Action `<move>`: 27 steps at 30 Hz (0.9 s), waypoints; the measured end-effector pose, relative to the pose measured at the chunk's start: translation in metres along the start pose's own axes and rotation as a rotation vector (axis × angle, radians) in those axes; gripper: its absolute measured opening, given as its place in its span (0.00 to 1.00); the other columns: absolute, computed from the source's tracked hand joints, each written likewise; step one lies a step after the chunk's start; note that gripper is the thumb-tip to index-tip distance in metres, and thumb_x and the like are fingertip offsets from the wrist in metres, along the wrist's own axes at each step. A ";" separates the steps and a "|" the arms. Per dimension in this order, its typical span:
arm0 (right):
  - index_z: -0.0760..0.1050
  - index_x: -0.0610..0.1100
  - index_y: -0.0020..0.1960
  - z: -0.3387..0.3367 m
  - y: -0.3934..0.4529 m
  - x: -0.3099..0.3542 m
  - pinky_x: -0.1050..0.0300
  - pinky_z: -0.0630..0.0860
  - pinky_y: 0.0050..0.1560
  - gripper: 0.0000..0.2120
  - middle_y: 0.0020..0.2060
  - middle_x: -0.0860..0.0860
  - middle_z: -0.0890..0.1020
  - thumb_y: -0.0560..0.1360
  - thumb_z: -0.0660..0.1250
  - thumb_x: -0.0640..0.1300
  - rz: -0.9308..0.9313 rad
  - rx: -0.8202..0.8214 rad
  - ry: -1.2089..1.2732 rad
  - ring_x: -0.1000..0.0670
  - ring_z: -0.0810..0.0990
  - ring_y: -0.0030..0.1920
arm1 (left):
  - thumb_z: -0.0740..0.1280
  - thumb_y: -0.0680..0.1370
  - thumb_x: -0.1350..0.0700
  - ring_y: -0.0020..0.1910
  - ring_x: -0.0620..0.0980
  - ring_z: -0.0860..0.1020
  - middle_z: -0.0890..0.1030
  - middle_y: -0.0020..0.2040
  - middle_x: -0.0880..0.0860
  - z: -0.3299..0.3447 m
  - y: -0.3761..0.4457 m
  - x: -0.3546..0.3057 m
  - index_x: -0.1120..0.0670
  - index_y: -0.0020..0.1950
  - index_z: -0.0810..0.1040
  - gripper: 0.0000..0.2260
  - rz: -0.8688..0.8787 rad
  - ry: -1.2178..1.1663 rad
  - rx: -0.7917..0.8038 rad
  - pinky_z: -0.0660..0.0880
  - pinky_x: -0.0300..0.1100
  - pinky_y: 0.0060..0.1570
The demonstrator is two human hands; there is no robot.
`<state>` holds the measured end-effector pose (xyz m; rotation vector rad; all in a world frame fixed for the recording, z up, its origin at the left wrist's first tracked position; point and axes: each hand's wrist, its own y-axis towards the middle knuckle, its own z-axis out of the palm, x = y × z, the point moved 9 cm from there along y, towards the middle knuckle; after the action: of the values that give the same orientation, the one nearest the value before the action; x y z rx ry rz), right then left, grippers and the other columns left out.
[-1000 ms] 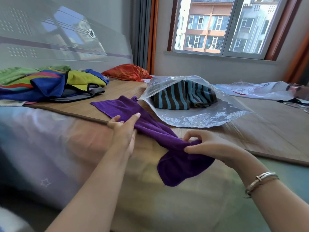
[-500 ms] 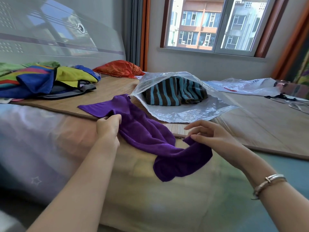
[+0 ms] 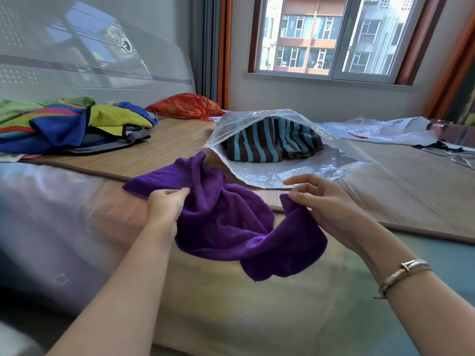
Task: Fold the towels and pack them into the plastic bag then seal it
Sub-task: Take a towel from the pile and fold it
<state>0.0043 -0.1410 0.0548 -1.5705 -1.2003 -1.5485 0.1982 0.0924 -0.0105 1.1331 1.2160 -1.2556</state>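
While both hands work at the near edge of the bed (image 3: pixel 77 227), a purple towel (image 3: pixel 226 222) hangs rumpled between them, its far corner resting on the bamboo mat (image 3: pixel 169 147) and its lower folds drooping over the mat's near edge onto the bedding. The left hand (image 3: pixel 164 209) has its fingers curled around a bunch of the towel's left side, gripping it. The right hand (image 3: pixel 326 204) pinches the towel's right corner between thumb and lower fingers, while its index finger reaches out loosely above. A bracelet (image 3: pixel 403 273) sits on the right wrist.

Just beyond the towel, near the middle of the mat, a clear plastic bag (image 3: pixel 295 173) lies with its mouth open toward the person; a brown-and-blue striped towel (image 3: pixel 267 145) sits folded inside it. The purple towel's far corner lies just beside the bag's open edge.

At the mat's far left corner, a heap of multicoloured cloths (image 3: pixel 69 124) lies against the headboard (image 3: pixel 90 60). An orange pillow (image 3: pixel 185 106) rests at the far edge. More crumpled clear plastic (image 3: pixel 380 129) lies toward the far right side, under the window (image 3: pixel 331 37).
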 end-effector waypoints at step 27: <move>0.77 0.42 0.50 -0.045 -0.021 -0.007 0.63 0.76 0.44 0.18 0.45 0.43 0.84 0.69 0.67 0.22 0.076 -0.120 -0.271 0.51 0.81 0.42 | 0.71 0.69 0.52 0.42 0.43 0.75 0.77 0.39 0.45 0.115 -0.101 -0.039 0.50 0.39 0.71 0.09 0.873 0.731 0.530 0.69 0.49 0.59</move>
<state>-0.0327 -0.1744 0.0498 -1.9311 -1.1917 -1.4148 0.1012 -0.0221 0.0391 2.3225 0.6785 -0.4685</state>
